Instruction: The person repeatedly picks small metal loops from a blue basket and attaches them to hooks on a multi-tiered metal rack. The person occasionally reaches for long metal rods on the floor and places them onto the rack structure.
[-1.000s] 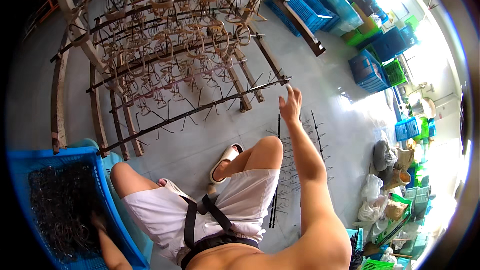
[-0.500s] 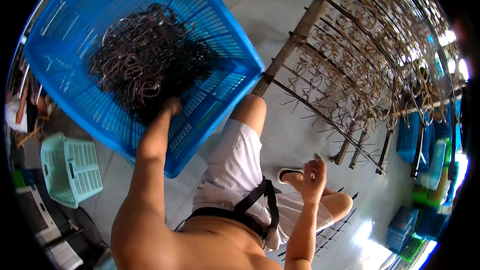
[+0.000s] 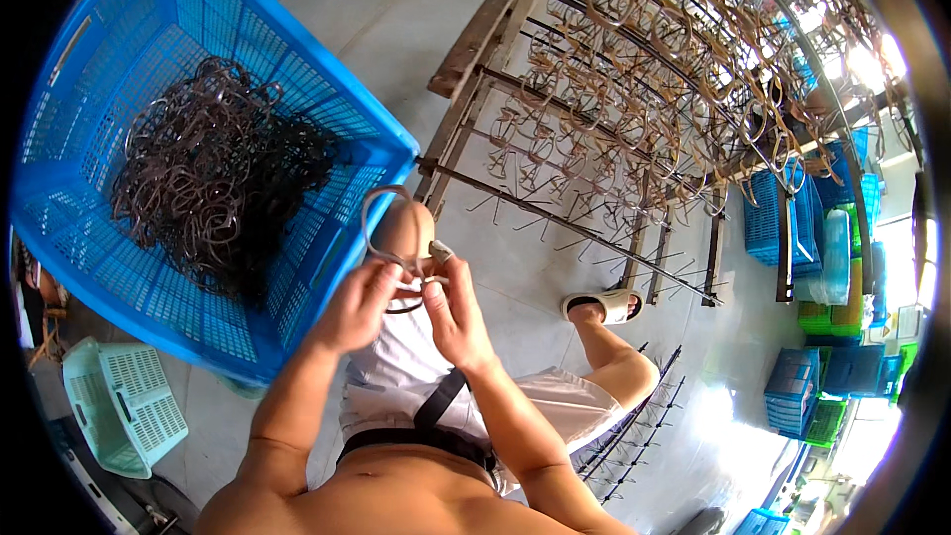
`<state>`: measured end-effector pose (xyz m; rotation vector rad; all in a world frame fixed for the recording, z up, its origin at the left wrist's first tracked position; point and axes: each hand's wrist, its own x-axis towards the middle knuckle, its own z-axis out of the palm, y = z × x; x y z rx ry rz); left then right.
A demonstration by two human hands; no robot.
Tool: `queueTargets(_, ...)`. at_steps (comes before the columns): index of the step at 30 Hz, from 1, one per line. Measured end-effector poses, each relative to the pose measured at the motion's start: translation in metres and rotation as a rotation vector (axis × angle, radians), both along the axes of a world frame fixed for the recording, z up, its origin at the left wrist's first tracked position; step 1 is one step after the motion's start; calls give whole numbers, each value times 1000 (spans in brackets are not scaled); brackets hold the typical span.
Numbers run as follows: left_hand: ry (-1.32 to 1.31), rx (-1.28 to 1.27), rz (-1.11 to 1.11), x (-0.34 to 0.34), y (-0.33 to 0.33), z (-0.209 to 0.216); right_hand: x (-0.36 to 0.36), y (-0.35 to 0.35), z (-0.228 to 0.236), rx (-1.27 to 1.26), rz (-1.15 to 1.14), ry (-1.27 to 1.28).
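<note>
In front of my knee, my two hands hold a thin, dark, glossy looped frame that looks like an eyeglass frame. My left hand pinches it between thumb and fingers. Close beside it, my right hand has its thumb and fingers closed at the other side of the piece, and a pale covering shows on a fingertip. One loop stands up above the hands; a second hangs partly hidden below them. To the left, a tangled heap of similar dark frames lies in a big blue plastic basket.
A rack with wooden beams and metal rods stands ahead to the right, hung with many brownish looped frames. A pale green basket is on the floor at left. Spiked rods lie beyond my right leg. Blue crates stand at far right.
My left hand has come out of the heap with a looped frame and moved right. My right hand has moved left to meet it. The view has shifted rightward.
</note>
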<state>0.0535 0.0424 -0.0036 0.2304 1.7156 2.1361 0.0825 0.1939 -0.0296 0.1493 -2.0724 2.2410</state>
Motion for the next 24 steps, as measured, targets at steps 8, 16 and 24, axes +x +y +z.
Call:
queueTargets(8, 337, -202, 117, -44, 41, -35, -11, 46, 2, 17, -577, 33)
queueTargets(16, 69, -2209, 477, -163, -181, -90, -87, 73, -25, -52, -938, -136)
queueTargets(24, -310, -2066, 129, -159, -180, -71, -100, 66, -24, -88, -932, -226)
